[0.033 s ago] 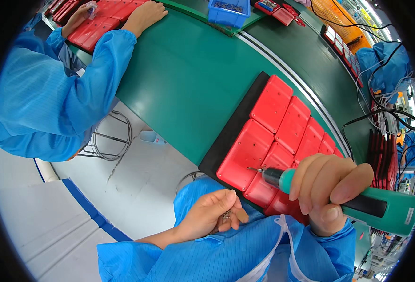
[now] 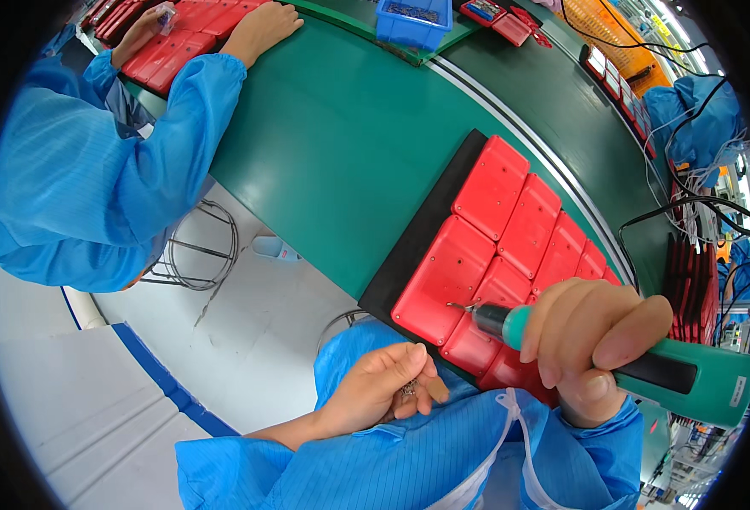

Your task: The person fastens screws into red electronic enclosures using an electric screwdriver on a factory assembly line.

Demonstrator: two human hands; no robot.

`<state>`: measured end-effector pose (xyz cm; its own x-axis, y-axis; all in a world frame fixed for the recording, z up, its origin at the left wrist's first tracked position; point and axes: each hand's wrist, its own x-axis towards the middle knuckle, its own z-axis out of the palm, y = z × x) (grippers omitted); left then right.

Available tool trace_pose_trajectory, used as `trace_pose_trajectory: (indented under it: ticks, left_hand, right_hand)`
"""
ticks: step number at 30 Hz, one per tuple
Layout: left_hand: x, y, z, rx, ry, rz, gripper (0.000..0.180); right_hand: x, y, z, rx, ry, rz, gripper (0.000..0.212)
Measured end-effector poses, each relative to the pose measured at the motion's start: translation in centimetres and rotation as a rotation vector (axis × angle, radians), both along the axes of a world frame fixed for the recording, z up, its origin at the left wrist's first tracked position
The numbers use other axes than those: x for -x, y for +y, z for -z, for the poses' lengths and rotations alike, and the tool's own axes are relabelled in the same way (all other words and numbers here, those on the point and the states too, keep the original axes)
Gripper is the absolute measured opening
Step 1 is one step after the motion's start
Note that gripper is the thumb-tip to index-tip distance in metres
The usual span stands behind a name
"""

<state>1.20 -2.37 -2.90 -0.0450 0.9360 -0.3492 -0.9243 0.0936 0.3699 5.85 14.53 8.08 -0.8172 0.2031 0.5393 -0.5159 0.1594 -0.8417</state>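
Observation:
My right hand (image 2: pixel 600 348) grips a green electric screwdriver (image 2: pixel 690 382) with a black panel on its side. Its bit (image 2: pixel 460 306) points left over a red plastic case (image 2: pixel 443 280); I cannot tell whether the tip touches it. More red cases with small holes lie side by side on a black mat (image 2: pixel 422 229). Close to the mat's near edge, my left hand (image 2: pixel 383 382) is curled around a small bunch of screws (image 2: pixel 409 388), partly hidden by the fingers.
At the far left a co-worker in a blue smock (image 2: pixel 77 178) handles other red cases (image 2: pixel 171 59). A blue bin (image 2: pixel 413 24) of small metal parts stands at the back of the green table (image 2: pixel 324 144). A black cable (image 2: pixel 690 202) hangs at right.

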Motion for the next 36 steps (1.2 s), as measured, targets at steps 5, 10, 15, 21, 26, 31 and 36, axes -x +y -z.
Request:
trace_pose_trajectory:
  ticks: [5,10,15,21,26,31,36]
  left_hand:
    - [0.1,0.2,-0.1,0.039,0.012,0.001,0.029]
    - [0.2,0.1,0.7,0.077,-0.048,-0.029,0.028]
    - [0.7,-0.1,1.4,0.135,-0.003,0.035,0.029]
    - [0.1,-0.4,2.2,0.199,0.13,0.038,0.033]
    - [-1.4,1.0,1.9,0.178,0.265,0.051,0.037]
    - [-1.7,0.3,1.7,0.251,0.253,-0.001,0.037]
    - [-2.1,1.4,2.1,0.242,0.252,0.119,0.035]
  right_hand:
    - [0.0,0.4,-0.1,-0.042,-0.04,-0.026,0.028]
    - [0.8,-0.7,-0.1,0.191,-0.119,0.061,0.019]
    - [1.1,0.2,-0.6,0.167,-0.187,0.008,0.017]
    - [0.1,-0.5,-1.3,-0.138,-0.353,0.121,0.027]
    - [-1.6,1.0,0.6,0.041,-0.116,0.211,0.014]
    - [-9.8,4.0,-2.0,0.612,0.036,0.335,0.035]
    - [-23.1,9.9,0.2,0.752,-0.29,0.853,0.042]
